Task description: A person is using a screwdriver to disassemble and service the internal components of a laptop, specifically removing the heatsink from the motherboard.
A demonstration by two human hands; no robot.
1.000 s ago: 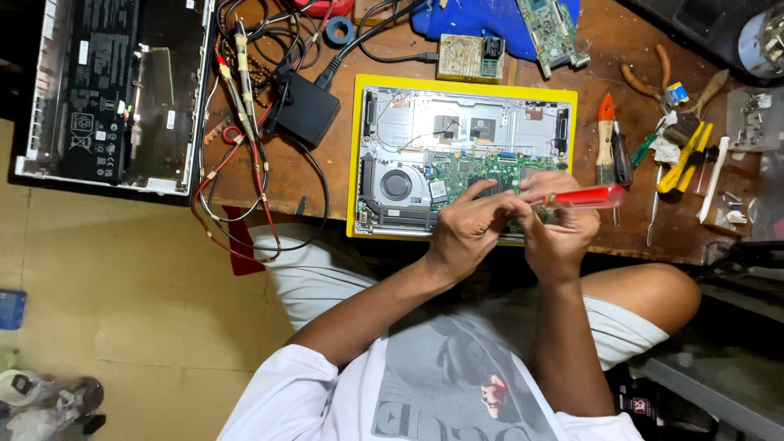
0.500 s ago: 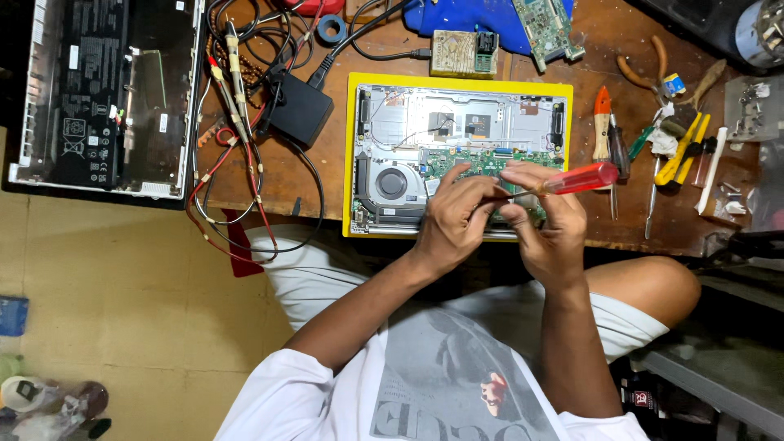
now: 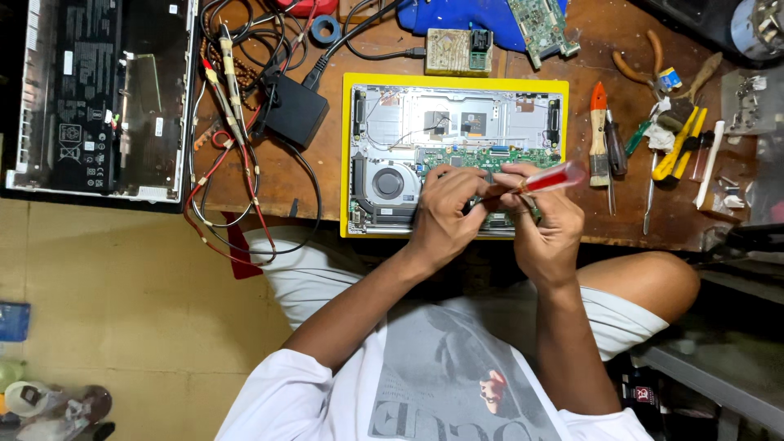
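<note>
An opened silver laptop [image 3: 457, 131] lies on a yellow mat [image 3: 563, 90] on the wooden bench, its fan [image 3: 385, 181] and green board exposed. My right hand [image 3: 545, 224] grips a screwdriver with a clear red handle [image 3: 551, 177], the shaft angled down-left toward the board. My left hand [image 3: 445, 216] rests on the laptop's near edge, its fingertips pinched around the screwdriver's shaft near the tip. The tip itself is hidden by my fingers.
A black power adapter [image 3: 292, 109] with tangled cables and red probe leads [image 3: 237, 163] lies left of the mat. Another opened dark laptop [image 3: 98, 98] sits far left. Screwdrivers [image 3: 600, 135], pliers [image 3: 682, 143] and small parts crowd the right. A green circuit board [image 3: 541, 26] lies at the back.
The screwdriver handle has swung up from lying level near the laptop's edge to pointing up-right. Both hands have shifted slightly farther over the board.
</note>
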